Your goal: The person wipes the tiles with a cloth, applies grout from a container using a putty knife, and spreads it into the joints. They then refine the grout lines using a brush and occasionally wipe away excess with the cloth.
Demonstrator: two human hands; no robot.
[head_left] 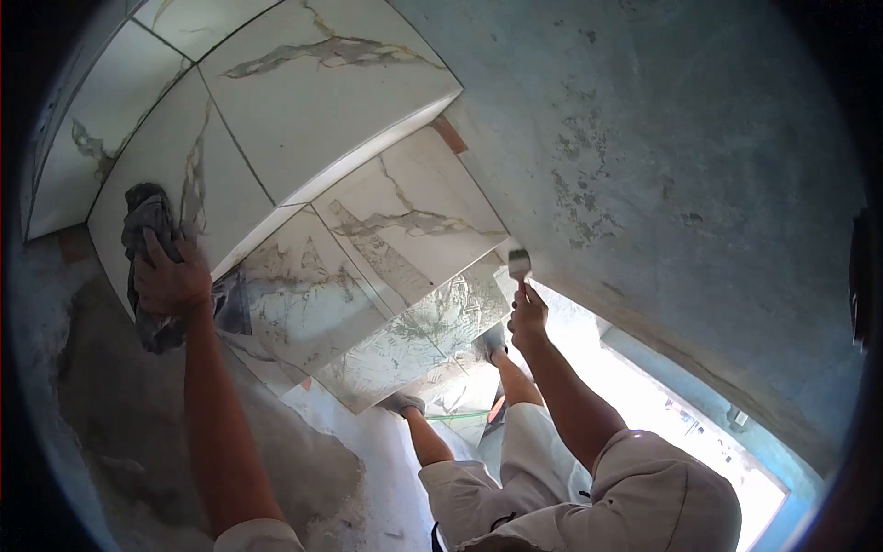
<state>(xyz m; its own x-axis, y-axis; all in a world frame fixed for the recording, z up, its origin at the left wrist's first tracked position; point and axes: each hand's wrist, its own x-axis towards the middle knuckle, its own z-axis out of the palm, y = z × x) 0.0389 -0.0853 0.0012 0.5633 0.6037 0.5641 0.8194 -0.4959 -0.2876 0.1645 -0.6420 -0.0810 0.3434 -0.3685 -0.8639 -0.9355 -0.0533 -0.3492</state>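
My left hand (172, 276) presses a dark, crumpled cloth (147, 216) against a white marble-patterned tile (170, 175) at the left. Its fingers are bent over the cloth, which hangs past the tile's edge. In my right hand (528, 317) is the handle of a small brush (520, 263), held upright near the blue-grey wall, with the bristles at the top. Below the raised tiled step lies a lower tiled surface (395, 221) smeared with grey dirt.
A blue-grey wall (699, 184) with flaking patches fills the right side. Bare cement (184, 414) shows at the lower left. My feet stand on lower steps beside a bright opening (662, 405). A green line (460, 416) runs near them.
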